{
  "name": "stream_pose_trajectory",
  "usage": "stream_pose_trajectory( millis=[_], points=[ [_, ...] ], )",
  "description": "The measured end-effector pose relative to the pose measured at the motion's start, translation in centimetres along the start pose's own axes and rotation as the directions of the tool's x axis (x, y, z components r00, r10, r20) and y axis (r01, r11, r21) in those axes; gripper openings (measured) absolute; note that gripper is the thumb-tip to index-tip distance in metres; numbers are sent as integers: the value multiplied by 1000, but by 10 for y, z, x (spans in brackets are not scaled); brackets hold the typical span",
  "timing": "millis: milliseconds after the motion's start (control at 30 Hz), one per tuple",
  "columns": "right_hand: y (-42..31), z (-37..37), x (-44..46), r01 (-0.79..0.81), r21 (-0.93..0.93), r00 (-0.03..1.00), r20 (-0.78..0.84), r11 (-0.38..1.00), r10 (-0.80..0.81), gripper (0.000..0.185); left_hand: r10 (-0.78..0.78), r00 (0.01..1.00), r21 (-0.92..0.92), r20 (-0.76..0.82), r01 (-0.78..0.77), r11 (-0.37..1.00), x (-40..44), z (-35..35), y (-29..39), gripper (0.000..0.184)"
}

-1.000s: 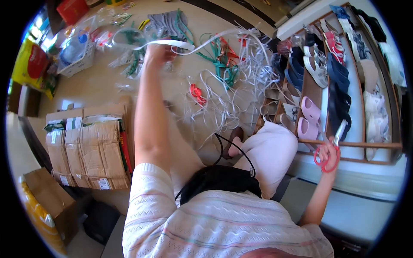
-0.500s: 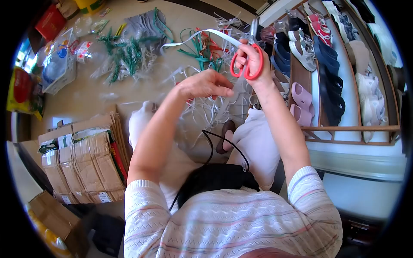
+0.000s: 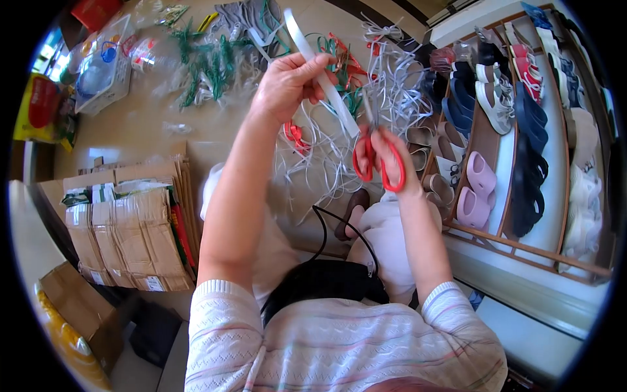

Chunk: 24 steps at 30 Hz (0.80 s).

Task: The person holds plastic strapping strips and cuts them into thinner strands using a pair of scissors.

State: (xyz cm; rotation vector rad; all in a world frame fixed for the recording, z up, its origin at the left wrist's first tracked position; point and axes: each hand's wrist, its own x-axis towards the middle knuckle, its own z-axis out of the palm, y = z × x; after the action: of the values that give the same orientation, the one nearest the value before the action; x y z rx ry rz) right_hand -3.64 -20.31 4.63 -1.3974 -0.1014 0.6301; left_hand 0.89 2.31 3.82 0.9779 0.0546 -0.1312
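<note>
A flat white packing strap (image 3: pixel 337 101) is pinched between the thumb and fingers of my left hand (image 3: pixel 292 83). One end sticks up past the hand; the other slants down to beside the scissors, and whether it touches them I cannot tell. Red-handled scissors (image 3: pixel 394 171) are in my right hand (image 3: pixel 390 151), fingers in the loops and blades pointing up and away from me. Beneath both hands, a tangle of white straps (image 3: pixel 401 85) spreads over the floor, with green and red strips (image 3: pixel 346 59) among it.
At the right stands a shoe rack (image 3: pixel 486 238) with pink slides (image 3: pixel 480 186) and several other shoes. Flattened cardboard (image 3: pixel 134 238) stands at the left. Farther off are a white basket (image 3: pixel 108 98), plastic bottles (image 3: pixel 145 55) and green netting-like scraps (image 3: pixel 215 68).
My left hand has moved up and taken hold of the white strap, which was at my right hand. My right hand has come down and nearer me with the scissors. The view has shifted slightly.
</note>
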Motion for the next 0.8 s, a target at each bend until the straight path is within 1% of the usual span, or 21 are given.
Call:
stream_pose_trajectory(
  millis=[33,133,167,267,300,400,433,633,800],
  points=[
    [-1,0,-8,-64,25,996,62,998,63,41,13,1000,9,-15,-13,1000,4,-2,-1,26],
    [0,-5,-13,-32,9,993,115,999,30,41,32,998,45,-47,-30,999,11,-3,1,26],
    [-1,-8,-15,-58,23,991,122,998,55,40,33,998,58,-54,-30,998,13,-3,0,26],
    [-3,-15,-19,-96,-92,985,135,991,108,46,40,998,15,-41,-39,999,22,-4,-5,26],
    [-2,-15,-19,-106,-61,982,147,993,114,45,46,998,7,-38,-45,999,25,-2,-6,26],
    [-3,-15,-17,-131,-97,978,152,987,145,44,28,1000,21,-14,-28,999,27,4,-8,26],
    [-2,-15,-16,-115,-88,979,155,989,128,44,24,1000,30,-12,-24,999,28,5,-9,26],
    [-3,-12,-17,-114,-167,983,120,979,135,43,22,1000,71,5,-22,997,26,9,-11,27],
    [-1,-9,-16,-104,-176,987,104,979,123,40,17,1000,105,19,-18,994,24,9,-13,28]
  ],
)
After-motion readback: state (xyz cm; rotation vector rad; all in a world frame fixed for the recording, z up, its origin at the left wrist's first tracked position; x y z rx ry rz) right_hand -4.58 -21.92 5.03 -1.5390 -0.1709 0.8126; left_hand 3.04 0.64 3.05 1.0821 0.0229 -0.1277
